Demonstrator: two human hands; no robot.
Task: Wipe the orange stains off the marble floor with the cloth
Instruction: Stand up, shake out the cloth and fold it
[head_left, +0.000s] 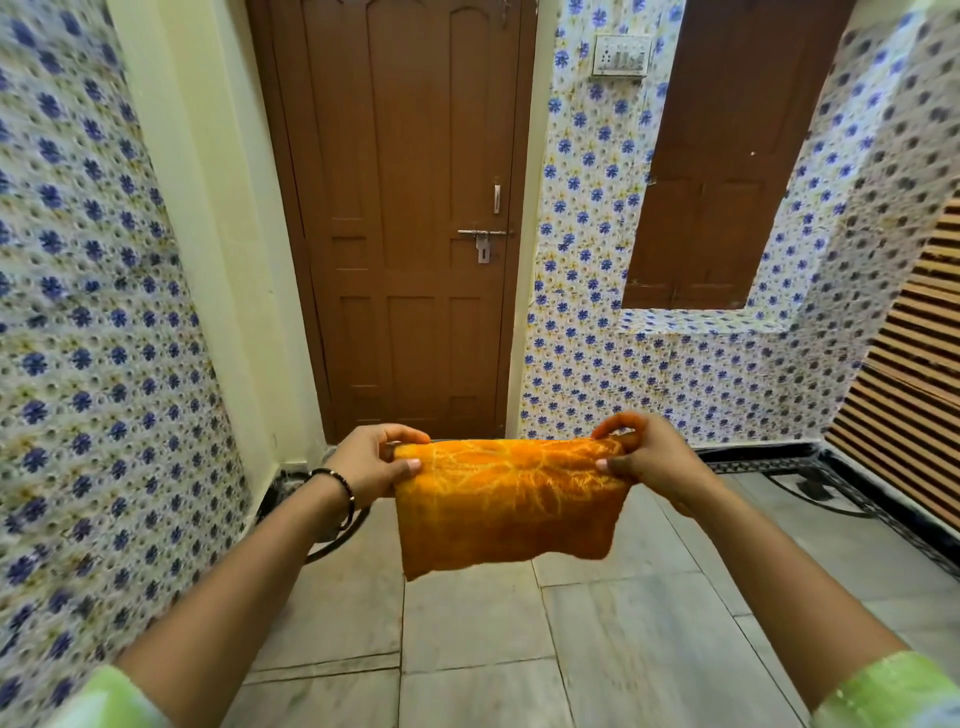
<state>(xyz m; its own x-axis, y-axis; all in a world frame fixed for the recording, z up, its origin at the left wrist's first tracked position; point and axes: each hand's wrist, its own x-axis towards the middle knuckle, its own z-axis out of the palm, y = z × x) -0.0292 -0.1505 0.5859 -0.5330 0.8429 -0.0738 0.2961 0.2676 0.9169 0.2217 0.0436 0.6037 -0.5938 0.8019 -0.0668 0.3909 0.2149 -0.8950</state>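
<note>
The person holds the orange cloth (506, 501) stretched in the air above the marble floor (519, 649), facing a brown door (410, 208). The left hand (371, 460) pinches its upper left corner between thumb and fingers; the right hand (641, 457) pinches the upper right corner likewise.

This is a small hallway inside a home. The walls (649, 358) are covered in paper with little blue flowers. Straight ahead is a brown wooden door (410, 218) with a metal latch (483, 240). A brown wooden shutter (722, 171) closes a window on the right. A white switch board (621, 55) sits high on the wall. The floor (519, 649) is made of big grey stone slabs.
</note>
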